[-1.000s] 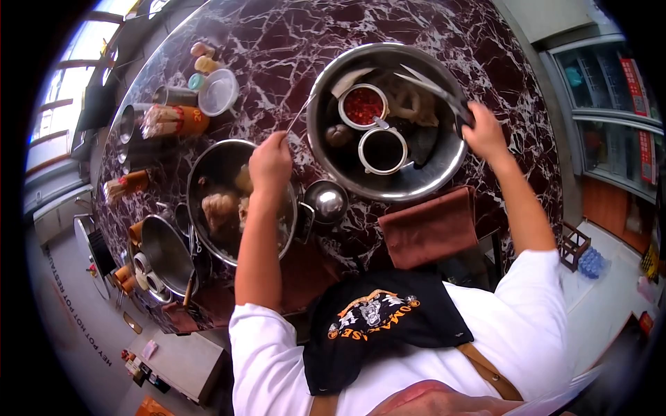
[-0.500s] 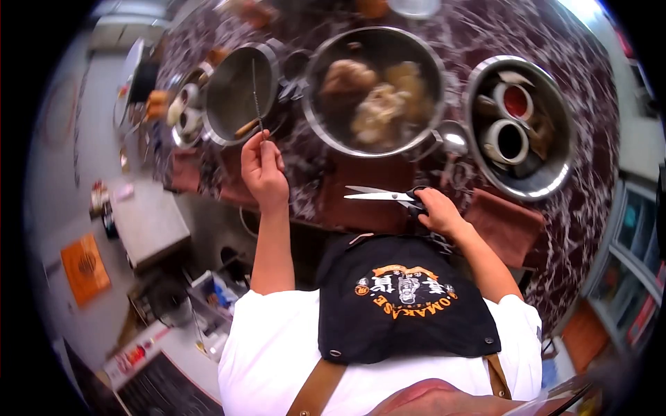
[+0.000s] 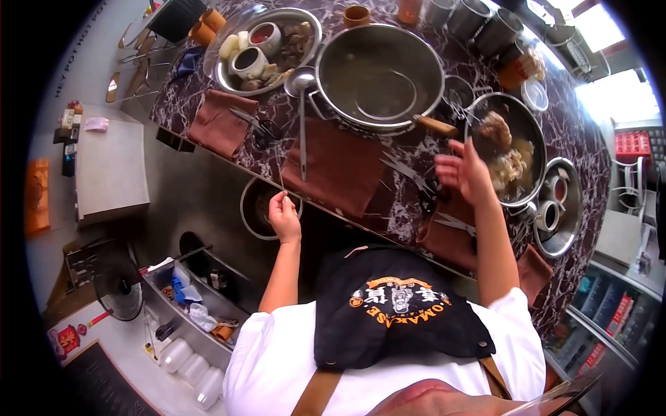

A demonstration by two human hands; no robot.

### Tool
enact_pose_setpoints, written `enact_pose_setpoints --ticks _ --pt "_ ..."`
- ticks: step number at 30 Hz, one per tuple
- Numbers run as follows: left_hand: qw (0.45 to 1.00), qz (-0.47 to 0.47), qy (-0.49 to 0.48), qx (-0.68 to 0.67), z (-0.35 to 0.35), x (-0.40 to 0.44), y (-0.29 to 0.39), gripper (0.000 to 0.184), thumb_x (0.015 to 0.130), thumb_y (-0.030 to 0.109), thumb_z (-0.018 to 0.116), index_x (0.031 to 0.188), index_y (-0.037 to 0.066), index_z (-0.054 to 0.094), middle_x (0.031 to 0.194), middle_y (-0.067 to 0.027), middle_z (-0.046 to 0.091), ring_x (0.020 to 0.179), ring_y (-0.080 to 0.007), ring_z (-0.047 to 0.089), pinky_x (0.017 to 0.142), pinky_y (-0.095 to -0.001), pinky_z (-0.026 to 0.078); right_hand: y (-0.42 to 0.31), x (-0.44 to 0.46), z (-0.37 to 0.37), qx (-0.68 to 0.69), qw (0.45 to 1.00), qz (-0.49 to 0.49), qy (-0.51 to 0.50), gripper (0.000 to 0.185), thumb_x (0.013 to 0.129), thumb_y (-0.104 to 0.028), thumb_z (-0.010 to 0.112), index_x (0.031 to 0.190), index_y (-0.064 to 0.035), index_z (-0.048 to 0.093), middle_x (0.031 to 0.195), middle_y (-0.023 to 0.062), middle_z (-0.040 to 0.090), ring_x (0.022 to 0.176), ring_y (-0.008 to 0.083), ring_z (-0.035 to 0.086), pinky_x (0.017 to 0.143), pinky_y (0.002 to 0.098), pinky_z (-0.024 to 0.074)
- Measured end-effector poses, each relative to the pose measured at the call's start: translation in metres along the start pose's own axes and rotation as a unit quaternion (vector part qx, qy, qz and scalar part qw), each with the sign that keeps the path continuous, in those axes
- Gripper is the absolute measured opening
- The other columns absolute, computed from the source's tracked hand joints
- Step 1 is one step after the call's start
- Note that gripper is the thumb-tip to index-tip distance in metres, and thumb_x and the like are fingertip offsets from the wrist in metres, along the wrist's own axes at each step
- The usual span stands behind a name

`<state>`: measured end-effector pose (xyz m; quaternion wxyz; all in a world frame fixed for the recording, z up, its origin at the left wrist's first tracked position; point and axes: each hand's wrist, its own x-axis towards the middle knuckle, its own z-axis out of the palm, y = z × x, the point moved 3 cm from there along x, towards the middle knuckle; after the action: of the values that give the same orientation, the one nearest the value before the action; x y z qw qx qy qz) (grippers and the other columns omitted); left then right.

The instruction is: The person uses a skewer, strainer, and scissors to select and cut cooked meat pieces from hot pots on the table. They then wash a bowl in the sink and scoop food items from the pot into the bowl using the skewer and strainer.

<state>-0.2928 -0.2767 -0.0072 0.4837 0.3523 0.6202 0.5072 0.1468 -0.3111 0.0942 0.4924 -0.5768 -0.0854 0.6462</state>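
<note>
My left hand (image 3: 284,216) is closed on a thin metal rod (image 3: 281,173) near the table's front edge, above a round bin (image 3: 251,215). My right hand (image 3: 463,166) has its fingers apart and holds nothing, beside the pot with pieces of meat (image 3: 510,149). A wooden handle (image 3: 437,125) lies across the rim of the large pot of liquid (image 3: 380,76) close by. Scissors (image 3: 406,171) lie on the table left of my right hand, and another pair (image 3: 454,223) rests on a brown cloth below it.
A steel bowl with two cups and food (image 3: 269,52) stands at the back left. A ladle (image 3: 302,121) lies on a brown cloth (image 3: 340,163). Further scissors (image 3: 253,123) rest on the left cloth (image 3: 220,125). Another bowl (image 3: 560,208) is at the right. A fan (image 3: 119,288) stands lower left.
The view has turned toward the left side of the table. My right hand has let go of the scissors and opened. My left hand still holds the rod, now at the table's edge.
</note>
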Motion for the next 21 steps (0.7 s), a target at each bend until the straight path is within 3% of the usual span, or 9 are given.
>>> enact_pose_setpoints --ticks 3,5,7,9,11,13,15,18,21 --pt "0.998 0.032 -0.057 0.007 -0.016 0.030 0.020 0.012 0.098 0.010 0.050 0.105 0.003 0.057 0.070 0.0026 0.050 0.056 -0.0029 0.040 0.050 -0.0170 0.034 -0.035 0.067 0.049 0.017 0.992 0.062 -0.109 0.035 0.093 -0.030 0.056 0.111 -0.0004 0.058 0.095 0.0138 0.067 0.075 0.0159 0.064 0.063 0.0240 0.0544" --pt "0.997 0.040 -0.057 0.022 -0.035 0.053 0.021 0.013 0.098 0.009 0.049 0.106 0.003 0.058 0.071 0.0027 0.050 0.057 -0.0029 0.040 0.051 -0.0171 0.034 -0.044 0.069 0.081 -0.038 0.993 0.086 -0.077 0.028 0.092 -0.022 0.058 0.106 0.0015 0.057 0.091 0.0130 0.066 0.071 0.0146 0.063 0.059 0.0257 0.0543" --pt "0.998 0.051 -0.022 0.003 -0.063 0.076 0.008 0.013 0.097 0.010 0.051 0.106 0.006 0.059 0.072 0.0045 0.049 0.056 -0.0024 0.038 0.048 -0.0171 0.032 -0.059 0.055 0.110 -0.216 0.974 0.043 -0.059 0.023 0.089 -0.013 0.060 0.106 0.0027 0.056 0.087 0.0122 0.064 0.069 0.0151 0.063 0.057 0.0263 0.0542" --pt "0.999 0.040 0.001 -0.023 -0.090 0.090 0.001 0.014 0.097 0.010 0.050 0.107 0.004 0.059 0.072 0.0042 0.049 0.055 -0.0028 0.038 0.048 -0.0174 0.032 -0.077 0.049 0.107 -0.307 0.951 -0.012 -0.023 0.036 0.086 -0.010 0.062 0.118 0.0044 0.054 0.081 0.0113 0.063 0.069 0.0156 0.063 0.056 0.0254 0.0526" --pt "0.999 0.021 0.033 -0.021 -0.113 0.094 -0.007 0.014 0.097 0.009 0.050 0.107 0.003 0.058 0.072 0.0037 0.049 0.056 -0.0029 0.038 0.048 -0.0175 0.032 -0.098 0.031 0.116 -0.490 0.865 -0.101 0.034 0.046 0.083 -0.011 0.063 0.125 0.0047 0.051 0.083 0.0125 0.065 0.071 0.0165 0.064 0.058 0.0266 0.0514" --pt "0.998 0.019 0.048 -0.020 -0.131 0.095 -0.016 0.015 0.097 0.009 0.050 0.107 0.002 0.058 0.073 0.0032 0.050 0.057 -0.0031 0.039 0.048 -0.0176 0.032 -0.107 0.038 0.101 -0.597 0.774 -0.188 0.099 0.054 0.080 -0.012 0.061 0.132 -0.0062 0.050 0.097 0.0164 0.068 0.080 0.0232 0.067 0.071 0.0327 0.0526" --pt "0.998 0.001 0.066 0.000 -0.144 0.091 -0.025 0.015 0.097 0.010 0.051 0.107 0.002 0.058 0.073 0.0031 0.050 0.058 -0.0034 0.040 0.048 -0.0179 0.032 -0.112 0.040 0.108 -0.662 0.603 -0.434 0.102 0.052 0.081 -0.008 0.056 0.133 -0.0114 0.051 0.101 0.0175 0.064 0.085 0.0313 0.065 0.073 0.0384 0.0530" --pt "0.998 0.001 0.064 0.020 -0.149 0.083 -0.031 0.014 0.097 0.009 0.051 0.107 0.002 0.059 0.074 0.0031 0.051 0.059 -0.0033 0.042 0.049 -0.0177 0.033 -0.097 0.061 0.111 -0.714 0.542 -0.411 0.166 0.052 0.082 -0.003 0.050 0.133 -0.0136 0.052 0.100 0.0173 0.060 0.087 0.0367 0.062 0.074 0.0438 0.0524" --pt "0.997 0.006 0.076 0.020 -0.139 0.075 -0.022 0.014 0.097 0.009 0.052 0.106 0.002 0.059 0.074 0.0031 0.051 0.059 -0.0032 0.042 0.049 -0.0175 0.033 -0.063 0.112 0.097 -0.732 0.529 -0.402 0.150 0.053 0.084 -0.003 0.047 0.136 -0.0151 0.050 0.097 0.0158 0.056 0.086 0.0361 0.062 0.075 0.0451 0.0519"
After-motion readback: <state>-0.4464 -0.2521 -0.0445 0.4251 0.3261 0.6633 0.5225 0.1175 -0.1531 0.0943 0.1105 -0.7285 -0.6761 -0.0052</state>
